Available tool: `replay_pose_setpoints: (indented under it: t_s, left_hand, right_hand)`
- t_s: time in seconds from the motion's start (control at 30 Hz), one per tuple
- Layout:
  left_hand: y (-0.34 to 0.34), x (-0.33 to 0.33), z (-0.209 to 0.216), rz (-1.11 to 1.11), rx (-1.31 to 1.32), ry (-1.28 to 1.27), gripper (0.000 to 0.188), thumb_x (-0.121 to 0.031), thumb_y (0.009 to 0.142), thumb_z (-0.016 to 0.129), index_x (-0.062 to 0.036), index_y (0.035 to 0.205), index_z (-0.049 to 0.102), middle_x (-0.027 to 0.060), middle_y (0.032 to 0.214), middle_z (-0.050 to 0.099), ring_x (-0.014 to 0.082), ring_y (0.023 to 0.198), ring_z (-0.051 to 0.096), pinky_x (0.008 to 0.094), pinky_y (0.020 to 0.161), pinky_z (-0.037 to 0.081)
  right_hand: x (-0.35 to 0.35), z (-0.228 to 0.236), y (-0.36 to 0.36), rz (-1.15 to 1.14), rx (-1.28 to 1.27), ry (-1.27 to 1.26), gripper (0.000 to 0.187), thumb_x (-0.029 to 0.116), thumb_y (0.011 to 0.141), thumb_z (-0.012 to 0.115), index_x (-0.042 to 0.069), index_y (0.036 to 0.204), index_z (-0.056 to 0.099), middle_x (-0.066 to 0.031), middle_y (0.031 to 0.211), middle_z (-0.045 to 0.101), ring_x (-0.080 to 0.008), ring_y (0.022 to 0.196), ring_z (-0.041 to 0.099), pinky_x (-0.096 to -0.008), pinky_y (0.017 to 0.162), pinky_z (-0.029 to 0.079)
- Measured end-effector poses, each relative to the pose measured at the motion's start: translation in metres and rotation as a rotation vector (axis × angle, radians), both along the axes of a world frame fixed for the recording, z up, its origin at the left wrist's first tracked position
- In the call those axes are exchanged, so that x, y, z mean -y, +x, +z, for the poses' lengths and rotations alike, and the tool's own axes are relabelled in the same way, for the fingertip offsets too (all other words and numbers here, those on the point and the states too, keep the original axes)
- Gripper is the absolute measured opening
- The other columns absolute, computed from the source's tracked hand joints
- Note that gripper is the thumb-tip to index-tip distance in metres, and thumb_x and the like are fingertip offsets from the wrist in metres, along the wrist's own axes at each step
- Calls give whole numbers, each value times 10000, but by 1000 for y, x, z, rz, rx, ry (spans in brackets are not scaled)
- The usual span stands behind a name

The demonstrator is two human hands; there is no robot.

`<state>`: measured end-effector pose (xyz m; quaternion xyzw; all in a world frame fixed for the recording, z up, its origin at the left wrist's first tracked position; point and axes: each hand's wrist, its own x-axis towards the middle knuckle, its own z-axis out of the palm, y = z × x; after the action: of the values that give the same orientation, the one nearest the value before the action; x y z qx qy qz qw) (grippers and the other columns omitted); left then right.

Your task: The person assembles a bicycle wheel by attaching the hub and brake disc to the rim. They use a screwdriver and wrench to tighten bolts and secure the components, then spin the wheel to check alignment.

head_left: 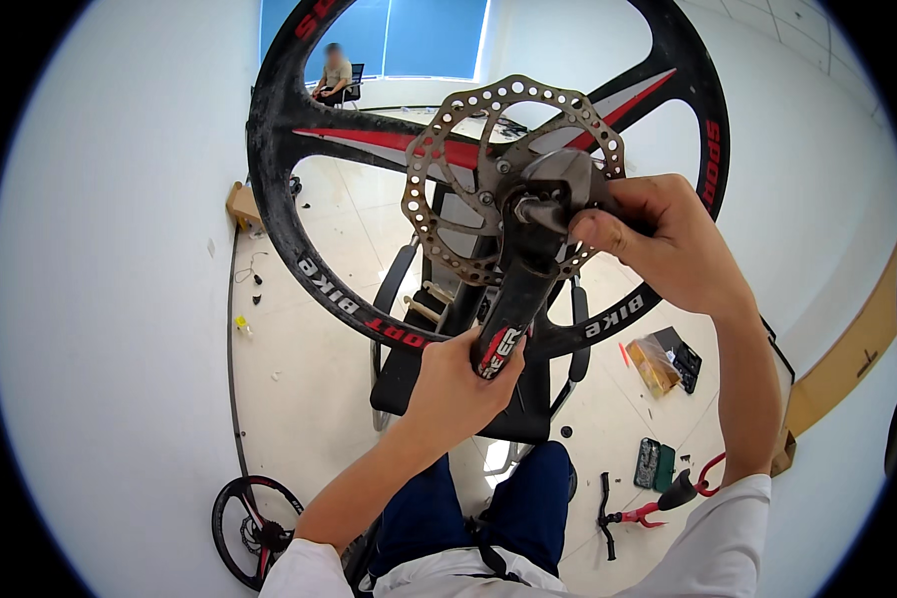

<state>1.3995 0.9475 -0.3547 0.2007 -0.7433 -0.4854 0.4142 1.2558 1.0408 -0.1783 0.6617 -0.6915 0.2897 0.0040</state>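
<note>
A black bicycle wheel (269,149) with red and white spokes stands upright before me, above a black chair. Its perforated brake disc (429,164) faces me around the hub. My left hand (453,394) is wrapped around the lower part of the black fork leg (525,294). Higher up and to the right, my right hand (673,239) grips a grey metal wrench (566,167), with the thumb pressed against its near side. The wrench head lies at the axle end, beside the disc. The right fingers are partly hidden behind the tool.
The black chair (523,414) stands under the wheel. Right floor: a yellow-orange package (653,366), a green case (655,464), a red handlebar-like part (630,515). Another wheel (231,518) lies lower left. A cardboard box (241,205) sits by the left wall. A person (335,76) sits far back.
</note>
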Motion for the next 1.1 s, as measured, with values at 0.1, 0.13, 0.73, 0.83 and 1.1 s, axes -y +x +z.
replay_pose_setpoints:
  t_s: [0.1,0.13,0.73,0.83,1.1]
  left_hand:
    - [1,0,2,-7,-1,10,233,-196,876,686,34,860,651,109,550,578,156,462,567,305,486,435]
    - [2,1,1,-3,14,0,231,-195,876,686,33,860,651,107,552,581,148,464,565,302,486,434]
    - [2,5,5,20,31,-13,264,-215,885,684,38,819,650,101,529,573,161,441,558,306,475,433]
    - [3,8,5,44,31,-26,267,-217,887,685,38,815,651,110,533,581,170,445,572,317,477,438]
    - [1,16,1,94,14,-14,270,-225,898,678,31,813,656,113,627,665,207,551,670,311,543,499]
  right_hand:
    - [-2,0,-3,46,63,-39,453,378,931,647,-28,739,591,-7,573,378,-100,527,309,-312,475,231]
    - [-4,0,-2,77,149,-38,451,373,935,635,-28,735,586,-10,575,379,-103,530,312,-313,477,234]
    - [5,36,10,26,-381,80,201,164,924,606,-27,903,665,-171,608,505,-280,520,456,-377,522,354]
    - [11,39,10,17,-427,73,200,164,921,614,-23,900,683,-167,596,513,-267,505,444,-374,522,356]
    - [28,-14,-1,35,-39,-51,224,187,947,601,-22,865,594,-103,566,445,-172,505,375,-333,510,332]
